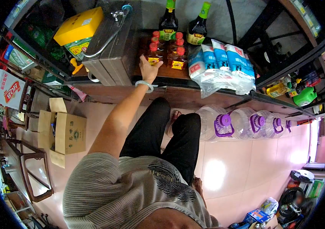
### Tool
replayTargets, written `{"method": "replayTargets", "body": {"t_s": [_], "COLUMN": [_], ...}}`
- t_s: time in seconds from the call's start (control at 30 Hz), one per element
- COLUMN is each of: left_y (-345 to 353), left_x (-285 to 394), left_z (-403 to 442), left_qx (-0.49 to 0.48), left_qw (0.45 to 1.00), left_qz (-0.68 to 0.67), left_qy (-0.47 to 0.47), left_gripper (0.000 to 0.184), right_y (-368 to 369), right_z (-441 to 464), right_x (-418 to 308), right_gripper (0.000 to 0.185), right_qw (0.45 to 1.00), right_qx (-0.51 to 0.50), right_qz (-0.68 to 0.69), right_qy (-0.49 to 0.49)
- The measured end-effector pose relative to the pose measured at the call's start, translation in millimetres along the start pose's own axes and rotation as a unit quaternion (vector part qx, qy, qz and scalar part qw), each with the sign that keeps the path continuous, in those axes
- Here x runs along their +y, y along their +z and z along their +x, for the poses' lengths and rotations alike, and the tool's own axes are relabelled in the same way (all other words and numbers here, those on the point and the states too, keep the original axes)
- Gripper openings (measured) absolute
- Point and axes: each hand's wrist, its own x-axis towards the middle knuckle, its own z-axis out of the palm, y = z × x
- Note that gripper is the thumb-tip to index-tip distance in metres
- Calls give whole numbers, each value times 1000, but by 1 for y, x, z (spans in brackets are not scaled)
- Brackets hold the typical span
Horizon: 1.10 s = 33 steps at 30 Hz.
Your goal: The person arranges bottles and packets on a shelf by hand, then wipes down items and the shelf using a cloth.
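Observation:
On the shelf, small red-capped bottles (pixel 178 61) with dark contents and yellow labels stand in two short rows. My left hand (pixel 150 71), with a pale bangle at its wrist, reaches up to the front of the left row. Its thumb and fingers are around the lower part of the nearest small bottle (pixel 153 54), which stands upright. Low beside my thigh is my right hand (pixel 197 184), mostly hidden by my shirt; its fingers cannot be made out.
Two tall dark green-capped bottles (pixel 168 23) stand behind. Blue-and-white packets (pixel 223 63) in plastic lie to the right, a dark box (pixel 113 57) to the left. Large clear jugs (pixel 212 120) with purple handles line the floor; an open carton (pixel 71 131) sits left.

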Motion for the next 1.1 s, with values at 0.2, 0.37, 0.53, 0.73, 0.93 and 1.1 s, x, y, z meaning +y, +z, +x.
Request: {"method": "replayTargets", "body": {"t_s": [0.2,0.37,0.53,0.73,0.93,1.1], "left_y": [4,11,9,44,74,68], "left_x": [-2,-6,34,66,51,59], "left_z": [0,-18,-70,-62,-40,-39], "left_qx": [6,77,-75,-183,-149,-143], "left_qw": [1000,990,991,944,953,960], "left_qz": [9,119,44,184,86,131], "left_qy": [0,2,101,205,249,201], "left_gripper": [81,81,42,21,20,18], "right_y": [-6,-16,-10,9,6,2], "right_z": [15,20,15,12,5,2], "right_x": [-22,-31,-34,-8,-14,-20], "right_gripper": [26,25,25,30,27,27], "right_qw": [998,999,997,1000,993,996], "right_qx": [-2,-20,-58,-13,-68,-54], "right_qz": [-66,-43,-34,1,-1,-29], "right_qy": [-6,-2,44,23,96,72]}}
